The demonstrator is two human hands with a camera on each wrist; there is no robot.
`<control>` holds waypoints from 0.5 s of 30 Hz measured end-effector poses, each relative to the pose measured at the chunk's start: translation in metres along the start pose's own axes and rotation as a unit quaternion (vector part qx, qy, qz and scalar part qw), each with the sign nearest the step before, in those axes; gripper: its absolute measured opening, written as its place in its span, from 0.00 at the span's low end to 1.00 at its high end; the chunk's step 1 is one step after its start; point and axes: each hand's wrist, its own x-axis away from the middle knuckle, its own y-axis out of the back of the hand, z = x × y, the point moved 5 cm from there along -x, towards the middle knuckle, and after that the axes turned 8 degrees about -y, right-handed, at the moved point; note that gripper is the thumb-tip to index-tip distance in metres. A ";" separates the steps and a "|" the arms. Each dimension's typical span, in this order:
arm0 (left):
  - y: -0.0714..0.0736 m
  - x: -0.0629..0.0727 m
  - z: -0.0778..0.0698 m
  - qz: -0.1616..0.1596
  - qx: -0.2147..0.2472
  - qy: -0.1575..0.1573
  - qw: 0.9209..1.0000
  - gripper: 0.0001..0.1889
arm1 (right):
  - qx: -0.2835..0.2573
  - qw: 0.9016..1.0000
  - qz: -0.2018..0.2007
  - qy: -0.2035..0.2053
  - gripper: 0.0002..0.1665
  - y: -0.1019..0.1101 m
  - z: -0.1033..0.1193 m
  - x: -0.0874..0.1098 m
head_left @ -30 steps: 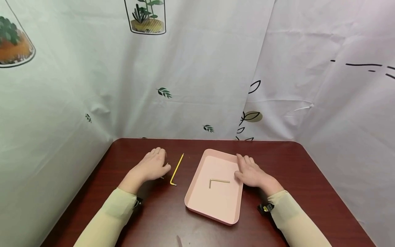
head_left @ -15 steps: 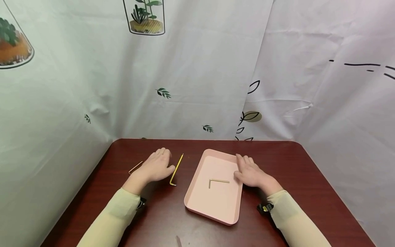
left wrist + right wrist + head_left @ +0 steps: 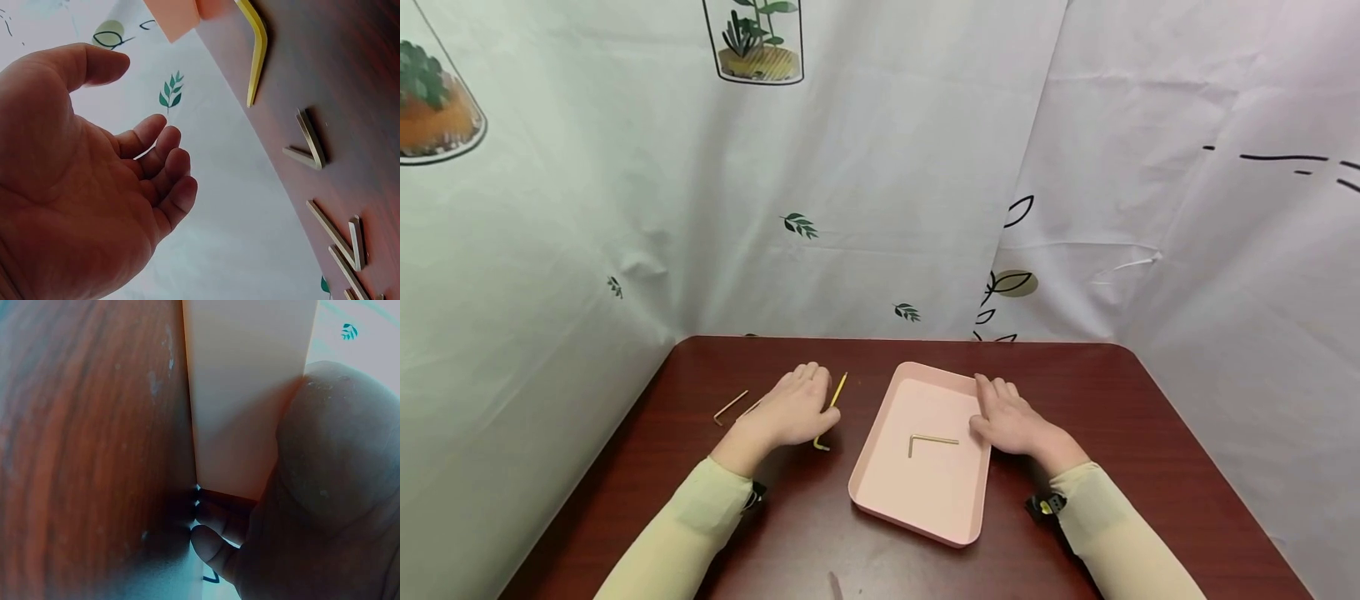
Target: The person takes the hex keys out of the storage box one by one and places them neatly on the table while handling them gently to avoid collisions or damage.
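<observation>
My left hand (image 3: 792,405) hovers over the table beside a yellow L-shaped hex key (image 3: 841,390), covering part of it in the head view. In the left wrist view its fingers are loosely bent and the palm holds nothing. Several metal hex keys (image 3: 312,142) lie on the wood below that hand. My right hand (image 3: 1013,419) grips the right edge of a pink tray (image 3: 917,500), thumb over the rim and fingers along the outside. Inside the tray lies one brass-coloured hex key (image 3: 936,439). The right wrist view shows the tray wall (image 3: 244,375) close to the thumb.
The dark red-brown table (image 3: 1120,400) ends at a pale printed curtain (image 3: 850,167) behind and at the sides. A hex key (image 3: 730,407) lies left of my left hand. A mark (image 3: 835,585) shows near the front edge.
My left hand has moved to the right, towards the yellow hex key, uncovering metal hex keys at its left. The right hand and the tray have stayed in place.
</observation>
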 end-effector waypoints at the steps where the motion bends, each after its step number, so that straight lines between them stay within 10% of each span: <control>1: 0.000 -0.001 -0.002 0.000 -0.001 -0.002 1.000 0.13 | -0.002 1.000 -0.003 0.001 0.49 -0.001 -0.002 -0.001; 15: -0.010 -0.012 -0.018 0.003 -0.017 -0.024 1.000 0.13 | -0.015 1.000 -0.016 0.008 0.49 -0.015 -0.021 -0.009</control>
